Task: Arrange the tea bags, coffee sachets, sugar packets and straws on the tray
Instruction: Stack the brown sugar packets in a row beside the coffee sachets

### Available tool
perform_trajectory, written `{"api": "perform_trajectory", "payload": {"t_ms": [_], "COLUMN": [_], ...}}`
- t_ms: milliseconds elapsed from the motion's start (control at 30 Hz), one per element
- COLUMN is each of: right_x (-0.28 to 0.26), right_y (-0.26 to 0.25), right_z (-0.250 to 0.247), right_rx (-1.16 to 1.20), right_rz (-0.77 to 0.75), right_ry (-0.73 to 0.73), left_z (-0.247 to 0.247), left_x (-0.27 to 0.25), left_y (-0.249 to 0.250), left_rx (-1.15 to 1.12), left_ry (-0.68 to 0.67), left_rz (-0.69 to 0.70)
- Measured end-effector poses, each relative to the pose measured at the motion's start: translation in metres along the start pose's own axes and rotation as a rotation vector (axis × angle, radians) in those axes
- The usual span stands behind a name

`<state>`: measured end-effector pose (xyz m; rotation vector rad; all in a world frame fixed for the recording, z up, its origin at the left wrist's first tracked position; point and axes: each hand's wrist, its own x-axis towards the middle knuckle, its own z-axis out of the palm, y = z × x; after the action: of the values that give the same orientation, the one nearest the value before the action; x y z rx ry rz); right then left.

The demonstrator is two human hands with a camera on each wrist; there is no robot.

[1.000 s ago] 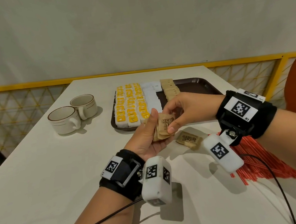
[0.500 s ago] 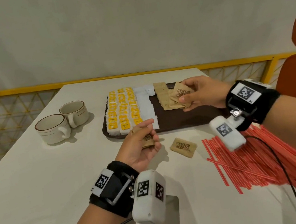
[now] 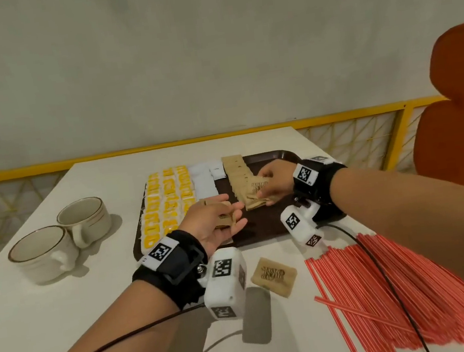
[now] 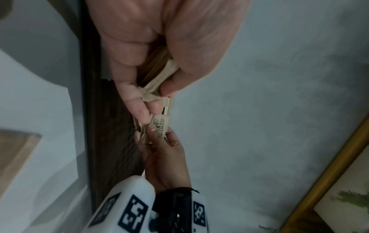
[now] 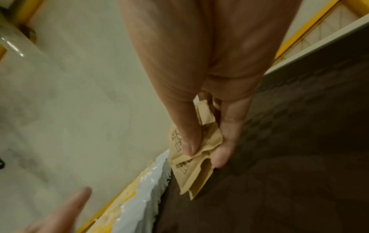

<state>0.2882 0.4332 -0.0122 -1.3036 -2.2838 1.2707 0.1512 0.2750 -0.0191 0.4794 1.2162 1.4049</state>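
A person's right hand pinches a brown sugar packet between thumb and fingers and lowers it at the near end of the brown row on the dark tray, as the sorting of café supplies passes what looks like its midpoint. The left hand, just short of the right and over the tray's near edge, grasps a small reserve of brown packets in curled fingers; the left wrist view shows several edges stacked in that grip, though the count cannot be read.

Beyond the left hand, rows of yellow-labelled sachets fill the tray's left part, with a strip of white packets between them and the brown row. Which of these are tea and which coffee is too blurred to tell. The tray's surface under and beyond the right wrist shows bare.

Left to do, by this evidence: the packets in hand, one more brown packet lying on the table just behind the left wrist, and the whole heap of red straws spread beneath the right forearm, none yet on the tray. Two cups stand well off to the left hand's outer side.
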Motion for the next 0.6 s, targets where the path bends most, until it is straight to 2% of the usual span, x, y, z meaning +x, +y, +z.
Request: {"api": "perform_trajectory", "payload": {"t_ms": [167, 267, 467, 600], "right_x": [0.01, 0.012, 0.01, 0.009], "right_y": [0.006, 0.011, 0.02, 0.02], "right_z": [-0.004, -0.006, -0.008, -0.009], "right_rx": [-0.146, -0.123, -0.028, -0.026], "right_rz": [0.028, 0.039, 0.078, 0.082], "right_ry": [0.064, 0.074, 0.005, -0.005], "left_z": [0.006, 0.008, 0.02, 0.031], "left_x": [0.023, 0.03, 0.035, 0.041], "left_y": [0.018, 0.023, 0.025, 0.015], "left_rx": [-0.014, -0.022, -0.073, 0.003], "left_ry": [-0.016, -0.04, -0.032, 0.001], "left_rz": [-0.059, -0.078, -0.056, -0.05]}}
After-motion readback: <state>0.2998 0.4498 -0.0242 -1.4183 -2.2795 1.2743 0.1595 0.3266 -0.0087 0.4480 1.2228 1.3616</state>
